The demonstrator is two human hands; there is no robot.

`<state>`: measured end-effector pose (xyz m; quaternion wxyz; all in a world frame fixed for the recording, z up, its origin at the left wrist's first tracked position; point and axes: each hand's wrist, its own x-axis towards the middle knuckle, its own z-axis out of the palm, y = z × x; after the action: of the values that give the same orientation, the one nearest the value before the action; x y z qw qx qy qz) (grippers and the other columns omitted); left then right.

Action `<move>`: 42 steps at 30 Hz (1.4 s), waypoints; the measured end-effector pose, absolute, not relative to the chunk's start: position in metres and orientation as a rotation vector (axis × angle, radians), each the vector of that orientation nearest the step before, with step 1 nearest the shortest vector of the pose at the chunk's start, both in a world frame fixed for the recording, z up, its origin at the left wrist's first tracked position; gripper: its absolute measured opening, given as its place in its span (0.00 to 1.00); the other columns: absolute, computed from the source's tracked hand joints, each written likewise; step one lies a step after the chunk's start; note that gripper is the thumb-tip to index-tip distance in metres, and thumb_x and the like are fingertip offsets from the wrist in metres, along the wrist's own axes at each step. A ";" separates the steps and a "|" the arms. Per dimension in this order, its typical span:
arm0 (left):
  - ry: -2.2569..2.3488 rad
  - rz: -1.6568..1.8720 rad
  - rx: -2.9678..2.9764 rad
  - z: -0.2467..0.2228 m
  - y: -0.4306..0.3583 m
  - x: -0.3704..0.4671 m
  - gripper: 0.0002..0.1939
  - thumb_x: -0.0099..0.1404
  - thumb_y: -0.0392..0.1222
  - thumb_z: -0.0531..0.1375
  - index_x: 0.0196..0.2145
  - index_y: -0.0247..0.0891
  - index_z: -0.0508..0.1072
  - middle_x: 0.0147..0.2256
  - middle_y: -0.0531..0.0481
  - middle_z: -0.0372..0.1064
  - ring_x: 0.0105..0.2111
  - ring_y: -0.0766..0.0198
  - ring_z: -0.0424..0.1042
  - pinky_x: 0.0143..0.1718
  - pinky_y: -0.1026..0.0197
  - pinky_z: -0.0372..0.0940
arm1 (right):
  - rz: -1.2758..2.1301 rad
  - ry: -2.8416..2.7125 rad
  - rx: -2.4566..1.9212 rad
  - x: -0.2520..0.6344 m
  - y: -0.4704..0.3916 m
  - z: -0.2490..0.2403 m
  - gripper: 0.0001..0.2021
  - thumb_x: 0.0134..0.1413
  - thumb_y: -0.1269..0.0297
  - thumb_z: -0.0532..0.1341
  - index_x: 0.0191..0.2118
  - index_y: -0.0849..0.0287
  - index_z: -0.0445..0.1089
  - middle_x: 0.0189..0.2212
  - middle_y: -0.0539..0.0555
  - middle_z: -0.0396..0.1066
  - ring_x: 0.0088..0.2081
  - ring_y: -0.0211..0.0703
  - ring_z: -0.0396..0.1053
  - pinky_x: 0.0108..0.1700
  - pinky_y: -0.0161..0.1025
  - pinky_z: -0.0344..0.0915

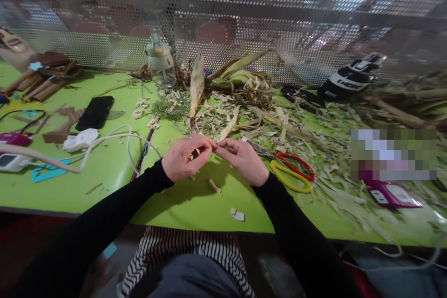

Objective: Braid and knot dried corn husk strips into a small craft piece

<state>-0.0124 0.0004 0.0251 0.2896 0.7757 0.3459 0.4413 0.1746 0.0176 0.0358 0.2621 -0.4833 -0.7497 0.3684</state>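
My left hand [186, 157] and my right hand [243, 159] meet fingertip to fingertip above the green table [167, 205]. Both are closed in a pinch; whatever lies between the fingertips is too small and hidden to name. Right of my right hand lie scissors [291, 172] with one red and one yellow handle. Under my hands rests a small curled pale scrap [215, 186], and a white piece [238, 215] lies nearer the table edge. Just beyond my hands spread dried husk strips [230, 123] and an upright pale husk [197, 84].
On the left are a black phone [95, 112], a white plug [81, 139] with looping cables and a bundle of brown rolls [38, 79]. A clear bottle [160, 63] stands at the back. At right are a black bottle [349, 79] and a magenta power strip [394, 194] among husk shreds.
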 end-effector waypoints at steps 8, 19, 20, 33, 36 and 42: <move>0.932 0.914 1.485 0.024 0.011 -0.015 0.05 0.62 0.38 0.56 0.31 0.32 0.68 0.25 0.52 0.68 0.24 0.72 0.68 0.27 0.68 0.66 | 1.057 -2.131 -1.321 0.176 0.022 0.026 0.14 0.55 0.55 0.57 0.31 0.61 0.71 0.26 0.49 0.69 0.28 0.36 0.63 0.33 0.35 0.58; 0.989 0.763 1.271 0.013 0.019 -0.016 0.05 0.56 0.32 0.62 0.33 0.30 0.71 0.24 0.53 0.71 0.24 0.72 0.70 0.32 0.66 0.66 | 0.541 -2.522 -1.249 0.190 0.022 0.035 0.07 0.57 0.65 0.58 0.34 0.61 0.73 0.31 0.55 0.71 0.31 0.41 0.67 0.35 0.38 0.61; 0.977 0.747 1.256 0.011 0.019 -0.016 0.05 0.56 0.31 0.62 0.32 0.30 0.72 0.24 0.53 0.71 0.24 0.73 0.70 0.32 0.66 0.66 | 0.508 -2.529 -1.215 0.192 0.022 0.037 0.08 0.57 0.66 0.58 0.33 0.61 0.73 0.31 0.55 0.71 0.32 0.41 0.67 0.35 0.38 0.61; 0.976 0.550 1.195 0.002 0.017 -0.007 0.06 0.55 0.32 0.64 0.28 0.31 0.69 0.21 0.55 0.69 0.20 0.74 0.68 0.28 0.67 0.65 | 0.379 -2.490 -0.883 0.185 0.023 0.034 0.07 0.57 0.65 0.59 0.32 0.59 0.73 0.34 0.56 0.70 0.38 0.44 0.67 0.40 0.42 0.63; 0.997 0.548 1.221 0.000 0.014 -0.004 0.07 0.55 0.33 0.64 0.27 0.32 0.67 0.20 0.56 0.68 0.20 0.73 0.67 0.27 0.67 0.63 | 0.388 -2.525 -0.808 0.183 0.024 0.033 0.06 0.57 0.64 0.60 0.32 0.59 0.73 0.36 0.55 0.71 0.41 0.45 0.68 0.44 0.44 0.63; 0.789 0.666 1.231 0.000 0.010 -0.002 0.09 0.56 0.36 0.64 0.25 0.32 0.66 0.23 0.55 0.68 0.22 0.74 0.66 0.28 0.67 0.64 | 0.086 -2.206 -1.016 0.178 0.021 0.032 0.06 0.55 0.65 0.61 0.40 0.55 0.71 0.52 0.58 0.65 0.54 0.53 0.61 0.54 0.55 0.56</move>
<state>-0.0019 0.0102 -0.0001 0.6943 0.5512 0.3536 0.2985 0.1782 0.0213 0.0322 0.3480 -0.3920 -0.8510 0.0331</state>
